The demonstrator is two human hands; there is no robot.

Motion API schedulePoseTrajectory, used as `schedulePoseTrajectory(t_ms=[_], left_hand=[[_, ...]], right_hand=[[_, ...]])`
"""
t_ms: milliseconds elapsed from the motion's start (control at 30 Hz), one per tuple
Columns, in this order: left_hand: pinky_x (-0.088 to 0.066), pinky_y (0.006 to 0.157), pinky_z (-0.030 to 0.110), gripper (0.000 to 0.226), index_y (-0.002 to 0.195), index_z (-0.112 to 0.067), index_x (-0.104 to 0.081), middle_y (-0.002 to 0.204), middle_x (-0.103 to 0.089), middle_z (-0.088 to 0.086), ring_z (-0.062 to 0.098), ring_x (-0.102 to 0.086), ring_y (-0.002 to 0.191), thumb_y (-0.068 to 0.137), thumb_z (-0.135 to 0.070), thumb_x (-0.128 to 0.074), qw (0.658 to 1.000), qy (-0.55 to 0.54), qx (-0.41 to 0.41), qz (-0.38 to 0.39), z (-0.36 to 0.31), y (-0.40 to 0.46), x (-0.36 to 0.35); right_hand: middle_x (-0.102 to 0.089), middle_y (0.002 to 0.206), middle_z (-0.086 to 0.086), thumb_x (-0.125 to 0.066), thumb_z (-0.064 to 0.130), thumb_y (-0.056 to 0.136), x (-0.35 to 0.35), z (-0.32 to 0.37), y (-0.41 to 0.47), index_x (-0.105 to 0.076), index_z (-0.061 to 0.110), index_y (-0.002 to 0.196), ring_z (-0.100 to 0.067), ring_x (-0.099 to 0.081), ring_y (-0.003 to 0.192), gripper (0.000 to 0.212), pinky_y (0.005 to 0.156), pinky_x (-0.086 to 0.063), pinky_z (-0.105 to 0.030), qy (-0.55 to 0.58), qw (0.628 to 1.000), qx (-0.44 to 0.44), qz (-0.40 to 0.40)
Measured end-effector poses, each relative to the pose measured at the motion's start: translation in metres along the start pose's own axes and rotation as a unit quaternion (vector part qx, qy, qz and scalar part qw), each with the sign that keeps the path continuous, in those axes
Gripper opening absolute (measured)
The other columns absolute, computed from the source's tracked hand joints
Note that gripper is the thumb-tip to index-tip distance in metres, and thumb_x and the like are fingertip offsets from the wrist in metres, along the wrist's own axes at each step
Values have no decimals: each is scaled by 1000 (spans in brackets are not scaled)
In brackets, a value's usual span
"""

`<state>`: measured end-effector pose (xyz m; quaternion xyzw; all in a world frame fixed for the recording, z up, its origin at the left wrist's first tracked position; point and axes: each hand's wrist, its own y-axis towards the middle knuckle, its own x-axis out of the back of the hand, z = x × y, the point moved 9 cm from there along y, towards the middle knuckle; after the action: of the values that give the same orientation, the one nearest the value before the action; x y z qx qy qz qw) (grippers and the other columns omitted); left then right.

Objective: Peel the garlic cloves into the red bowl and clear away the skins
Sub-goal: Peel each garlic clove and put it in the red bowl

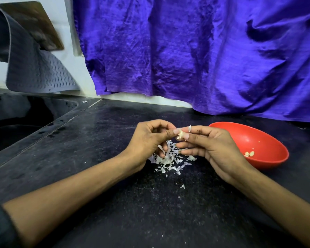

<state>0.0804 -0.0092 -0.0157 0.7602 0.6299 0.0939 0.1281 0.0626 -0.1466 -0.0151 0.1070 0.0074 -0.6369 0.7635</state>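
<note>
Bare forearms, dark left sleeve (0,228)

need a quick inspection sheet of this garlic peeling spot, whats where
surface: dark stone counter, speckled with tiny white flecks
job's things: garlic clove held above the counter between both hands; red bowl at right, a few peeled cloves inside
clutter: pile of skins under the hands, stray bits nearer the camera
grippers: left hand and right hand both pinch the clove with their fingers
cables: nothing seen
surroundings: purple cloth hanging behind, grey mat hanging at left, sink below it
</note>
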Motion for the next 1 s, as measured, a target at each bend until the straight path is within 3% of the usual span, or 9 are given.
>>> schedulePoseTrajectory(t_ms=[533, 700, 867, 1000], left_hand=[[-44, 35, 24, 8, 83, -9, -63, 56, -59, -7, 12, -49, 41, 91, -10, -64, 993, 77, -86, 11, -14, -4, -7], [-44, 35, 25, 13, 81, -14, -61, 62, -58, -5, 13, -50, 42, 94, -12, -62, 992, 89, -93, 13, -14, -5, -8], [-46, 40, 28, 13, 83, -16, -58, 65, -56, 9, 21, -52, 46, 96, -19, -59, 986, 134, -94, 21, -10, -4, -9], [-45, 39, 28, 14, 84, -16, -56, 60, -57, -7, 15, -54, 45, 97, -20, -58, 983, 153, -100, 25, -9, -5, -10]], right_hand=[[-72, 77, -14, -66, 8, 70, -4, -8, -2, -67, -2, 94, -17, -71, 67, 26, 60, -57, -22, 64, 997, -44, 1], [-73, 78, -12, -65, 5, 74, -6, -9, -2, -66, -3, 96, -16, -71, 67, 24, 59, -56, -21, 80, 996, -45, 4], [-71, 83, -13, -62, 2, 84, -8, -13, -3, -67, -3, 103, -15, -71, 70, 20, 62, -57, -21, 74, 996, -45, 15], [-71, 83, -13, -62, 2, 85, -7, -14, -4, -66, -4, 104, -16, -71, 69, 21, 62, -56, -21, 74, 996, -40, 3]])
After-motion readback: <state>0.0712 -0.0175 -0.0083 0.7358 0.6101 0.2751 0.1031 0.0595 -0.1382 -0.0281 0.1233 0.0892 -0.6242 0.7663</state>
